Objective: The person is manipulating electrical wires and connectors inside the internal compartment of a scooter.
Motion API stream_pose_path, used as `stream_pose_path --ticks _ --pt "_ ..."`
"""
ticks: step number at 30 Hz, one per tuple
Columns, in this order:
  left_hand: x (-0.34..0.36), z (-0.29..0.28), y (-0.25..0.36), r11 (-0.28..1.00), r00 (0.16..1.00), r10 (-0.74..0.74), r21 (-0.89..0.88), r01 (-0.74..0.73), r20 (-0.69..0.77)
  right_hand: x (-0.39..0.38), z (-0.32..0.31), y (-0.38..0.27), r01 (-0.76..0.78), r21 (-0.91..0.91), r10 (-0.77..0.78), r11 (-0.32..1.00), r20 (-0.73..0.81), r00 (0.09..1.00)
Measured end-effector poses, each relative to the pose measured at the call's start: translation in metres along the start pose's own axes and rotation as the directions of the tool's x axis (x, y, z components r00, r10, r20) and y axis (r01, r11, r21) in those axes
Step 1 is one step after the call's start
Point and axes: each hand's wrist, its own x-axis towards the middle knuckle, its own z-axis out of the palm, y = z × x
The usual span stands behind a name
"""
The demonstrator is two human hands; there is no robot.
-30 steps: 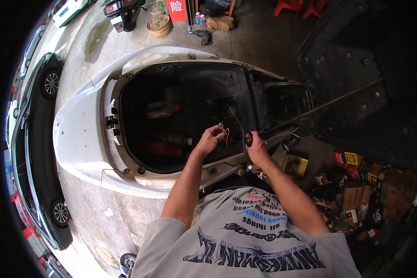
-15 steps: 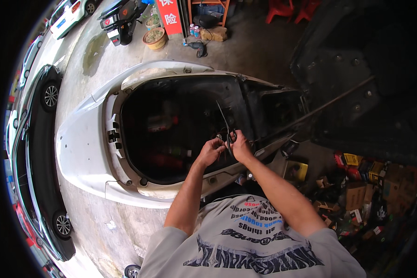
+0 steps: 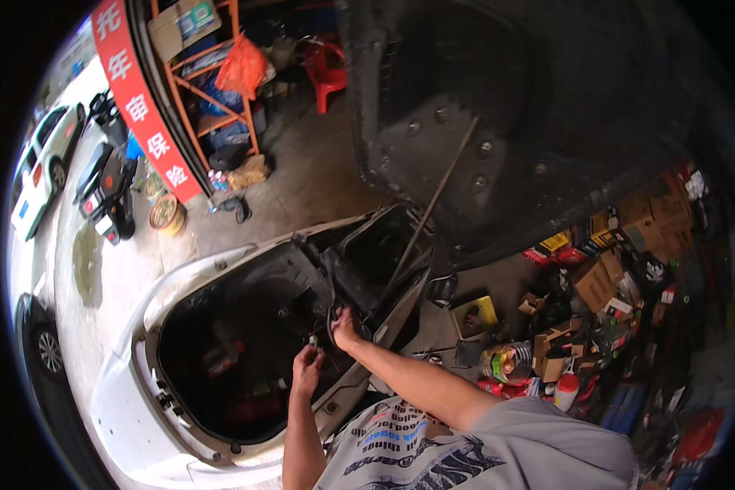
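Note:
A white scooter body (image 3: 122, 408) stands before me with its deep black storage well (image 3: 257, 294) uncovered. Over the rim of the well, my left hand (image 3: 306, 371) pinches a small pale piece (image 3: 313, 340), too small to name. My right hand (image 3: 346, 330) is wrapped round black-handled scissors (image 3: 332, 317), mostly hidden by the fingers and the dark well behind. Both hands are close together but apart. Inside the well lie a pale bottle-like thing (image 3: 223, 357) and a dim red thing (image 3: 253, 406).
A large black bolted panel (image 3: 433, 82) is raised at the right, with a prop rod (image 3: 437, 196) beneath it. Cardboard boxes (image 3: 596, 282) and clutter cover the right floor. A yellow-edged bin (image 3: 475, 318), red chair (image 3: 325, 75), potted plant (image 3: 167, 214) and power drill (image 3: 235, 207) stand around.
My view has swung right, bringing in more of the panel and clutter. The scissors' long blade, plain before, is now hard to see. Both hands remain close together over the well.

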Motion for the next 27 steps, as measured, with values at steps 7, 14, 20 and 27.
stream_pose_path --ticks 7,14,20,27 --pt "0.002 0.000 -0.007 0.999 0.997 0.007 -0.036 -0.010 -0.078 0.002 -0.098 -0.035 -0.123 0.456 0.033 0.882 0.201 0.979" --pt "0.001 -0.002 -0.021 0.992 0.994 -0.092 -0.098 0.085 -0.064 -0.094 -0.269 0.070 -0.101 -0.224 0.093 0.969 -0.048 0.995" --pt "0.002 -0.003 -0.032 0.992 0.991 -0.114 -0.055 0.110 -0.076 -0.168 -0.398 0.189 -0.767 -0.522 0.585 0.373 -0.509 0.631" --pt "0.000 -0.005 -0.039 0.992 0.987 -0.122 0.004 0.123 -0.104 -0.226 -0.442 0.232 -0.921 -0.257 0.806 0.292 -0.453 0.382"
